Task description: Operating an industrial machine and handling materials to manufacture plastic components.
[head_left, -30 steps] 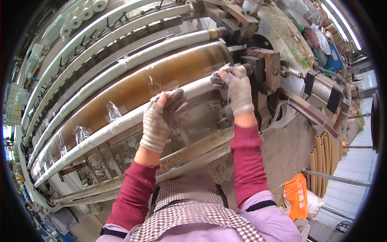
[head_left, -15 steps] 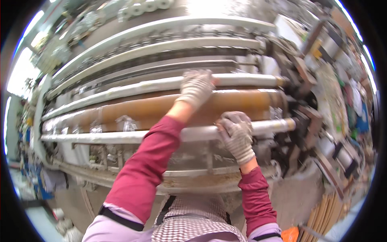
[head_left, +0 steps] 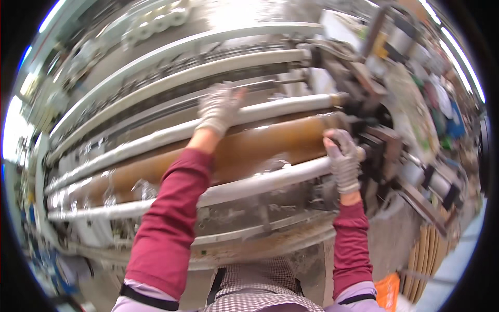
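My left hand, in a pale knit glove with bare fingertips, is over the far white film-wrapped roll. Its fingers reach past the roll and the thumb stands apart. A thick brown roller, partly covered with clear film, lies between that roll and the near white roll. At the near roll's right end is my gloved right hand, its fingers curled, with the tips beside the brown roller's end. Anything in those fingertips is too blurred to make out. Loose film is bunched on the brown roller's left part.
Brown metal brackets and a dark hub hold the rolls at the right. A pale frame bar crosses the machine's far side. Several white rolls lie beyond it. Cardboard sheets and an orange bag are at the lower right.
My right hand has gone right along the near roll to its end and slightly farther away. My left hand is still over the far roll. The view has turned, so the machine looks tilted.
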`<state>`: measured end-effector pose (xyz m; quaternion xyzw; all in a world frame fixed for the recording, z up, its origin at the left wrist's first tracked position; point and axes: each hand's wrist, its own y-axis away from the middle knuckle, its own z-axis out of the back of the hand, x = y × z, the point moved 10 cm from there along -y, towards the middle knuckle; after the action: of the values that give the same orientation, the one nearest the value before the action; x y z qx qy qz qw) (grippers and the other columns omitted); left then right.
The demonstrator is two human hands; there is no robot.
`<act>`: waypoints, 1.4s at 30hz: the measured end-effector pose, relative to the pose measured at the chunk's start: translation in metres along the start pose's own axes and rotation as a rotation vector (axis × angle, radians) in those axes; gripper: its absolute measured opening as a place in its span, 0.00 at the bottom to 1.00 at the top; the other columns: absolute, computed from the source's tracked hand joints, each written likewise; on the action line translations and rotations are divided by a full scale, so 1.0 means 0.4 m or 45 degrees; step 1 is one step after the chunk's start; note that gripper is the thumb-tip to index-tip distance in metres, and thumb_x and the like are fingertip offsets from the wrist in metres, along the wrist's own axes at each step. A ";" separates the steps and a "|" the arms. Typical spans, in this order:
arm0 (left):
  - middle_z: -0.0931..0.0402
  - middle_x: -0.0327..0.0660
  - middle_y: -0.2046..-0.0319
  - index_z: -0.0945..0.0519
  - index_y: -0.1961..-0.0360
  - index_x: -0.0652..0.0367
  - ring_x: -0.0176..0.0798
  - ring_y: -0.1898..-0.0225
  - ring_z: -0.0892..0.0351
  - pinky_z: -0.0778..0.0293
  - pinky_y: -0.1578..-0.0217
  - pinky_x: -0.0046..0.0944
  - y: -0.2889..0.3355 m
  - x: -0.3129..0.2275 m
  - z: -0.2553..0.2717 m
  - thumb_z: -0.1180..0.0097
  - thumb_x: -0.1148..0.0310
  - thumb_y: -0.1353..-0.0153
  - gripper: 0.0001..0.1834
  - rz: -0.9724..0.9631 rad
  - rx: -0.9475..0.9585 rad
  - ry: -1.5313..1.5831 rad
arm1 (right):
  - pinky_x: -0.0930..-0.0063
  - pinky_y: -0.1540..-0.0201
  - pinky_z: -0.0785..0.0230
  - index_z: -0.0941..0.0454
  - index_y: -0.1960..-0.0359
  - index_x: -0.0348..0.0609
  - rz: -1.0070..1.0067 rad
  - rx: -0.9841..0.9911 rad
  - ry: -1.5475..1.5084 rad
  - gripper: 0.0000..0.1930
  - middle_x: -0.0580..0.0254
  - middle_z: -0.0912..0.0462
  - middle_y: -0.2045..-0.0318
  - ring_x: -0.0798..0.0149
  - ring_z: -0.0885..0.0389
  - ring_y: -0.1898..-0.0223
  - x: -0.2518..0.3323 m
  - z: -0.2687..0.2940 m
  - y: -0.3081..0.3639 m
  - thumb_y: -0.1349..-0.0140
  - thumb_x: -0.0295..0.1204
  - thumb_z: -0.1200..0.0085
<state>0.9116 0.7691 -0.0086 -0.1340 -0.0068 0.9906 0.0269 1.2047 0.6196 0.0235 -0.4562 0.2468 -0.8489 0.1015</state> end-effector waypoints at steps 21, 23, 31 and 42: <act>0.42 0.45 0.34 0.38 0.35 0.47 0.51 0.33 0.44 0.54 0.34 0.59 0.246 -0.634 -0.032 0.57 0.58 0.32 0.25 -0.665 -0.529 0.060 | 0.80 0.55 0.31 0.22 0.52 0.45 -0.956 -1.190 -0.009 0.13 0.64 0.19 0.61 0.71 0.23 0.57 -0.196 0.914 0.953 0.37 0.32 0.46; 0.39 0.38 0.35 0.38 0.35 0.43 0.45 0.33 0.42 0.54 0.34 0.60 0.340 -0.634 -0.162 0.56 0.60 0.33 0.25 -0.723 -0.586 -0.475 | 0.75 0.52 0.31 0.27 0.44 0.45 -0.744 -1.266 -0.129 0.21 0.59 0.20 0.55 0.65 0.23 0.53 -0.323 0.991 0.939 0.39 0.36 0.44; 0.38 0.33 0.35 0.37 0.35 0.44 0.41 0.33 0.42 0.58 0.34 0.62 0.414 -0.720 -0.225 0.57 0.57 0.33 0.25 -0.283 -0.500 -0.529 | 0.65 0.46 0.34 0.37 0.37 0.44 -0.934 -0.629 0.522 0.26 0.45 0.28 0.43 0.55 0.24 0.46 -0.763 1.191 0.682 0.36 0.36 0.52; 0.37 0.42 0.36 0.33 0.38 0.51 0.45 0.32 0.44 0.67 0.34 0.66 0.441 -0.725 -0.211 0.57 0.54 0.34 0.26 -0.121 -0.716 -0.480 | 0.70 0.57 0.29 0.38 0.37 0.39 -0.856 -0.646 -0.180 0.26 0.59 0.25 0.59 0.60 0.24 0.59 -0.830 1.170 0.652 0.34 0.36 0.53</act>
<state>1.2043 0.5774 -0.0167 0.0498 -0.2907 0.9549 0.0334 1.7638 0.3751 -0.1342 -0.5789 0.2776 -0.7138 -0.2797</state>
